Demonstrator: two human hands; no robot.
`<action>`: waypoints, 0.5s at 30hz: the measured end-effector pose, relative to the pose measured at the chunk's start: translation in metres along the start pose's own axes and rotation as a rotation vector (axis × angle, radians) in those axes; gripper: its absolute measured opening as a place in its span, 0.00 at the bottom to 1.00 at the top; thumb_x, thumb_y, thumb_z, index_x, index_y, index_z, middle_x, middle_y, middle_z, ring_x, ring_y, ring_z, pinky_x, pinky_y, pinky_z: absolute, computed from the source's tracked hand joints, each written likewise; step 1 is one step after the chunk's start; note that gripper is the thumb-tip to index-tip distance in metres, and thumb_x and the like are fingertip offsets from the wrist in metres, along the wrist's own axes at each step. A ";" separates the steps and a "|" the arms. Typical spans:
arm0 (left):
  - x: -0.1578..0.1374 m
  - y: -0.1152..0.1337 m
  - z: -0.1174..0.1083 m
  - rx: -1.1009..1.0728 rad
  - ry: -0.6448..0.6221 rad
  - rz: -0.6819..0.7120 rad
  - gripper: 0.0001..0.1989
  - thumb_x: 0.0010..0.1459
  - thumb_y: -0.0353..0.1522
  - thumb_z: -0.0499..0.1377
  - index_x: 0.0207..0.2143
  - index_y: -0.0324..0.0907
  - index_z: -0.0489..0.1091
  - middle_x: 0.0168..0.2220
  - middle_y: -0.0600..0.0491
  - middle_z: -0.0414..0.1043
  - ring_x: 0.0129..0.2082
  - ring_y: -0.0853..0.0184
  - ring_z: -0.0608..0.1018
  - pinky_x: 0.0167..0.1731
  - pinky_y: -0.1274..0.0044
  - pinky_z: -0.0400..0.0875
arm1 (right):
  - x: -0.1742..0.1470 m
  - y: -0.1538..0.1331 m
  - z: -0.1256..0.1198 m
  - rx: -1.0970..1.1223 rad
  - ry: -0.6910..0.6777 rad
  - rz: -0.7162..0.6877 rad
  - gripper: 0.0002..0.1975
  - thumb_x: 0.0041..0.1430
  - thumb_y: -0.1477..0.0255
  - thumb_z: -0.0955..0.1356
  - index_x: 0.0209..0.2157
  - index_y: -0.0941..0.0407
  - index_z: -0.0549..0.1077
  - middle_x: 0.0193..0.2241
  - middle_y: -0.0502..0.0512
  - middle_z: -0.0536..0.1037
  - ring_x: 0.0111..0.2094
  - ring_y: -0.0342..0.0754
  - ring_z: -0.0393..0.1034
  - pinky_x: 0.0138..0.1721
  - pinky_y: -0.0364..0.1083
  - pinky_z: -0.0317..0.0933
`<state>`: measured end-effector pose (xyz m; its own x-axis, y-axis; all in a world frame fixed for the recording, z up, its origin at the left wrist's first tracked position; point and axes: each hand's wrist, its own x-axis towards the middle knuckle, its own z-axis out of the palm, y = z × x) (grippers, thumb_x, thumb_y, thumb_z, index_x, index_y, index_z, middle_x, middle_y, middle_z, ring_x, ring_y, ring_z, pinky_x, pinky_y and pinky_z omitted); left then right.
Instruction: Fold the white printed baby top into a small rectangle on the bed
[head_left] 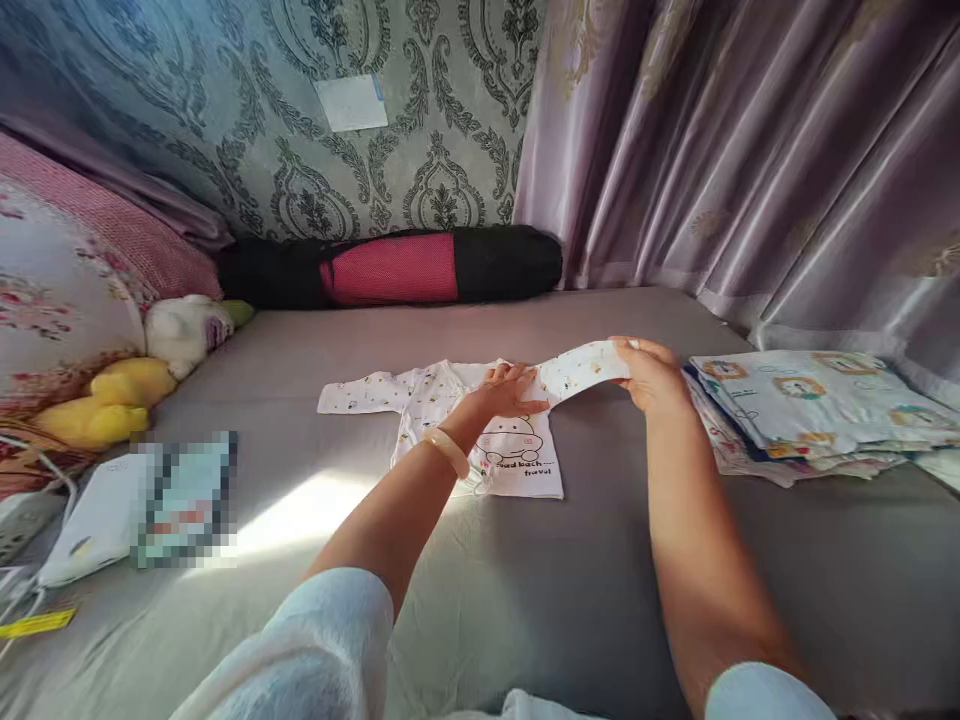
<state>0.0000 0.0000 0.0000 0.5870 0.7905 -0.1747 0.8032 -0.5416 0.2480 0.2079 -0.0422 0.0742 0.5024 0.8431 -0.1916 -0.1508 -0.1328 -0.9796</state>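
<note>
A: Where's the baby shirt [480, 425]?

B: I see it laid flat mid-bed [600, 580], well in from the far edge. My left hand [510, 392] presses open-palmed on its chest; my right hand [652, 375] pinches its right sleeve, lifted off the sheet.

A: Appearance?

B: White, small yellow print, cartoon face with lettering near the hem. Folded cloths [810, 410] lie just right of it.

Head-worn view, forward and downward.
</note>
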 end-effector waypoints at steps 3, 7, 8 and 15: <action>0.003 -0.001 -0.004 0.002 -0.009 -0.018 0.46 0.56 0.61 0.49 0.70 0.49 0.48 0.70 0.45 0.48 0.66 0.43 0.53 0.63 0.54 0.48 | -0.004 0.004 0.013 0.015 -0.071 -0.054 0.03 0.58 0.74 0.72 0.34 0.57 0.74 0.22 0.47 0.76 0.21 0.44 0.71 0.20 0.39 0.62; 0.003 0.000 -0.012 0.003 -0.018 -0.019 0.47 0.53 0.62 0.52 0.68 0.50 0.53 0.69 0.42 0.51 0.65 0.42 0.55 0.62 0.53 0.50 | -0.013 0.011 0.033 0.095 -0.148 -0.021 0.06 0.58 0.71 0.73 0.35 0.57 0.73 0.23 0.48 0.77 0.23 0.44 0.73 0.21 0.39 0.64; 0.003 0.001 -0.014 0.005 -0.019 -0.017 0.46 0.53 0.62 0.52 0.68 0.49 0.53 0.68 0.41 0.51 0.65 0.42 0.56 0.62 0.53 0.51 | -0.015 0.013 0.038 0.126 -0.163 -0.002 0.06 0.58 0.71 0.72 0.35 0.57 0.73 0.23 0.48 0.77 0.23 0.43 0.73 0.22 0.39 0.65; 0.000 -0.002 -0.009 -0.047 0.034 0.000 0.44 0.54 0.61 0.54 0.67 0.49 0.55 0.68 0.41 0.52 0.66 0.44 0.54 0.62 0.53 0.50 | -0.024 0.029 0.060 0.259 -0.251 0.093 0.04 0.65 0.75 0.68 0.34 0.58 0.72 0.25 0.49 0.78 0.24 0.42 0.74 0.25 0.39 0.69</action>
<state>-0.0027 0.0036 0.0080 0.5822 0.8005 -0.1422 0.7973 -0.5279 0.2926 0.1404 -0.0355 0.0537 0.2564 0.9396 -0.2269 -0.4123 -0.1060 -0.9049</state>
